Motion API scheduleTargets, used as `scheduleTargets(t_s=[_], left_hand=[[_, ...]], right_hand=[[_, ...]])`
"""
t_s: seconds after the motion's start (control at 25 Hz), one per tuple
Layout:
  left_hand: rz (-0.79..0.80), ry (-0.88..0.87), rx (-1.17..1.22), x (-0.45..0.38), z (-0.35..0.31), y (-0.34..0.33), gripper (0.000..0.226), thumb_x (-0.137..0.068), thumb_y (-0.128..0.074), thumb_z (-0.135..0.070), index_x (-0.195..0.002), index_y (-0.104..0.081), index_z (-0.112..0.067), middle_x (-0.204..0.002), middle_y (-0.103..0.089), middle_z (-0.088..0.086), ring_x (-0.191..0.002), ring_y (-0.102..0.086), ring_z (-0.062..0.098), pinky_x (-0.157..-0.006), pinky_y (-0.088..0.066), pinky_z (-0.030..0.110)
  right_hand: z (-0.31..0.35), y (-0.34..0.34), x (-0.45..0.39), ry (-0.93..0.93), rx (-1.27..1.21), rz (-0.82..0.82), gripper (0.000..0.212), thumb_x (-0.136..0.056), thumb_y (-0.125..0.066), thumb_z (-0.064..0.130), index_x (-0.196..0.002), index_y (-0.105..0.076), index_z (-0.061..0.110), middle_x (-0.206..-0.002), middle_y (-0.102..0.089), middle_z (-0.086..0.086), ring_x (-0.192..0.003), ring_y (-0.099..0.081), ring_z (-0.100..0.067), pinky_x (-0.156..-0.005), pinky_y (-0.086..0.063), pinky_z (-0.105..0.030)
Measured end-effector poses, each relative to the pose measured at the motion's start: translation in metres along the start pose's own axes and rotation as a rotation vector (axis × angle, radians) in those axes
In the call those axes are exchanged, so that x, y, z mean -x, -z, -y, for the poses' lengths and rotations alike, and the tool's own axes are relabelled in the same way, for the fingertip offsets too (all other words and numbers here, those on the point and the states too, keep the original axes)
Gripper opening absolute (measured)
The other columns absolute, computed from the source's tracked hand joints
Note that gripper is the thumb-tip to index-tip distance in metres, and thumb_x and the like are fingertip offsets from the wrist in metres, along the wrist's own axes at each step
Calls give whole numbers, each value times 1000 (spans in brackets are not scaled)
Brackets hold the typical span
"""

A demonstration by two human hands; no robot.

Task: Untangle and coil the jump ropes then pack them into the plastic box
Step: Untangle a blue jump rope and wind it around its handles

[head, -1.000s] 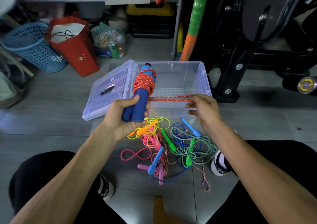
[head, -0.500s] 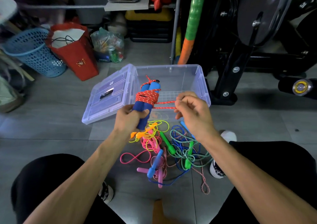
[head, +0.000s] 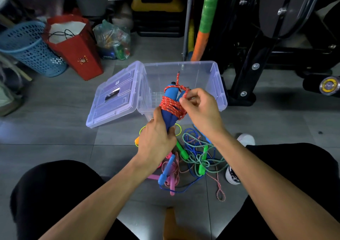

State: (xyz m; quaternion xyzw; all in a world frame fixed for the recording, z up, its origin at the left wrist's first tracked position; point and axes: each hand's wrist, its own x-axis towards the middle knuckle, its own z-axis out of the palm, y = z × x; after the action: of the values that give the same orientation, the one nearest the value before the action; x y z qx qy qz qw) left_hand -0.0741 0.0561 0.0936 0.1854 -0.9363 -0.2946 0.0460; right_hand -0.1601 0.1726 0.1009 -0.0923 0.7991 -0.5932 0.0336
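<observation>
My left hand [head: 155, 141] grips the two blue foam handles [head: 170, 97] of a jump rope from below, holding them upright over the near edge of the clear plastic box [head: 219, 85]. A red speckled rope [head: 172, 107] is wound tightly around the handles. My right hand [head: 199, 107] pinches the rope's loose end at the top of the coil. On the floor under my hands lies a tangle of other jump ropes [head: 195, 158], green, blue, pink, yellow and red-white, with coloured handles. The box's lid [head: 114, 100] hangs open to the left.
A blue mesh basket [head: 27, 48], a red paper bag [head: 73, 44] and a plastic bag of items [head: 112, 41] stand at the back left. Black exercise equipment [head: 257, 59] fills the back right. My knees and a white shoe [head: 245, 140] flank the rope pile.
My right hand moved left from holding the rope stretched out sideways to the top of the handles, taking up the last slack. The bundle now stands more upright over the box.
</observation>
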Motion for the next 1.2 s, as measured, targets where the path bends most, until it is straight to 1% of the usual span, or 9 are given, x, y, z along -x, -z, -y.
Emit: scheduleTargets(t_s=[0.08,0.16,0.2,0.32,0.52,0.72,0.88,1.04,1.2], left_hand=[[6,5,42,-2,0,1,41,-83,-60,-20,-118,-39,-11,-84,-55,6,-72,-51,35,-58,-40,38],[1,-2,102,-2,-2,4,44,-83,-61,-22,-120,-40,-13,-89,-63,10,-75,-56,37,-61,-48,43],[-3,-5,129,-2,-4,5,45,-83,-61,-22,-122,-41,-13,-91,-64,12,-75,-58,37,-62,-50,44],[-3,-11,166,-2,-7,8,47,-83,-63,-21,-125,-42,-13,-93,-65,13,-76,-59,36,-62,-50,42],[22,-23,103,2,-7,7,49,-81,-63,-21,-124,-41,-14,-90,-63,12,-70,-51,33,-55,-40,35],[-14,-19,90,0,-4,11,54,-81,-63,-20,-129,-40,-16,-91,-65,13,-77,-59,39,-63,-51,44],[-27,-80,-29,1,-5,12,56,-83,-63,-20,-133,-39,-14,-91,-65,13,-77,-59,39,-64,-51,43],[-20,-113,-155,1,-5,14,58,-84,-62,-22,-136,-38,-15,-91,-65,13,-79,-60,40,-61,-43,36],[26,-74,-136,5,-10,10,52,-83,-62,-22,-130,-41,-16,-85,-60,10,-80,-58,40,-60,-41,36]], right_hand=[[-5,-2,3,260,261,-66,8,-88,-65,13,-94,-62,9,-85,-62,5,-75,-53,-9,-68,-45,-26],[-9,-3,6,453,387,-145,10,-91,-62,15,-100,-64,10,-93,-68,1,-88,-57,-17,-73,-48,-31],[-8,-2,7,478,378,-165,13,-93,-60,16,-104,-63,10,-94,-70,-1,-90,-60,-20,-74,-50,-34],[-4,1,7,402,271,-183,18,-93,-62,17,-108,-57,8,-90,-74,-2,-84,-68,-20,-69,-52,-32],[-9,4,4,568,511,-210,17,-91,-61,15,-91,-72,2,-84,-67,-12,-71,-65,-29,-58,-55,-41],[-8,3,15,639,660,-75,19,-94,-56,14,-92,-67,0,-87,-58,-12,-76,-57,-28,-60,-51,-36],[-2,8,13,570,717,52,17,-87,-63,18,-87,-67,2,-86,-58,-11,-76,-57,-29,-62,-49,-34],[-1,15,3,437,680,169,15,-84,-62,15,-77,-63,1,-83,-58,-12,-76,-56,-33,-63,-47,-38],[-2,7,12,491,901,75,9,-72,-63,9,-74,-58,2,-78,-59,-15,-73,-59,-35,-58,-47,-35]])
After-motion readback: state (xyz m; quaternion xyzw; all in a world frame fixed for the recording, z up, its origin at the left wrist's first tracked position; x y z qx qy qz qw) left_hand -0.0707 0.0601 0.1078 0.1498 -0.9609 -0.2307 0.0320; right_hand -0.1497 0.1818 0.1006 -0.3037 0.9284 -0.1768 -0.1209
